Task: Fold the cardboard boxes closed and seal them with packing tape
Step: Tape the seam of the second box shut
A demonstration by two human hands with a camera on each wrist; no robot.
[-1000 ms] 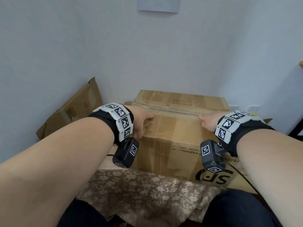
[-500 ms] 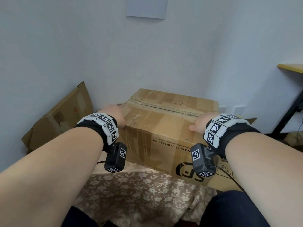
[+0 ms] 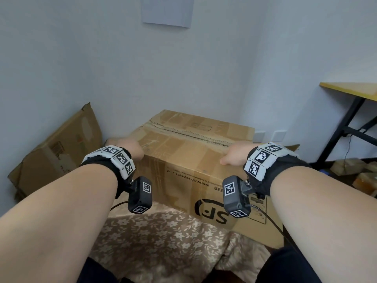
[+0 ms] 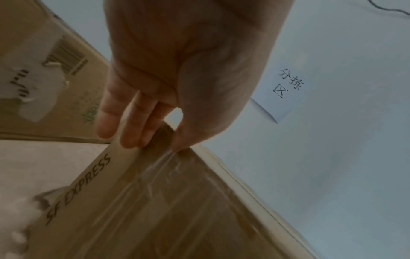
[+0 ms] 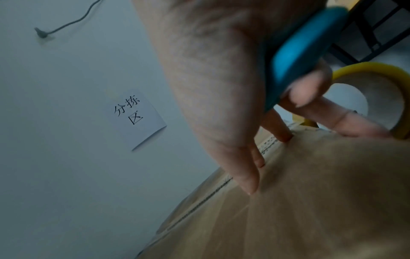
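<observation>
A brown SF Express cardboard box (image 3: pixel 183 160) stands on a floral cloth with its top flaps folded flat and old clear tape on its skin. My left hand (image 3: pixel 130 147) grips its top left edge, thumb on the top and fingers down the side (image 4: pixel 131 140). At the top right edge my right hand (image 3: pixel 234 154) rests its thumb and a finger on the lid (image 5: pixel 310 201). Its other fingers curl round the blue handle of a tape dispenser (image 5: pixel 306 47). The yellow-rimmed tape roll (image 5: pixel 381 91) hangs just beyond the box's right side.
Flattened cardboard (image 3: pixel 57 152) leans on the left wall. A paper sign (image 3: pixel 167 11) hangs on the wall above the box. A yellow-topped desk with black legs (image 3: pixel 350 90) stands at the right, with clutter on the floor under it. The floral cloth (image 3: pixel 163 237) covers my lap side.
Both hands slid from the middle seam of the lid out toward the box's left and right top edges. The box now sits slightly turned and the view has shifted left.
</observation>
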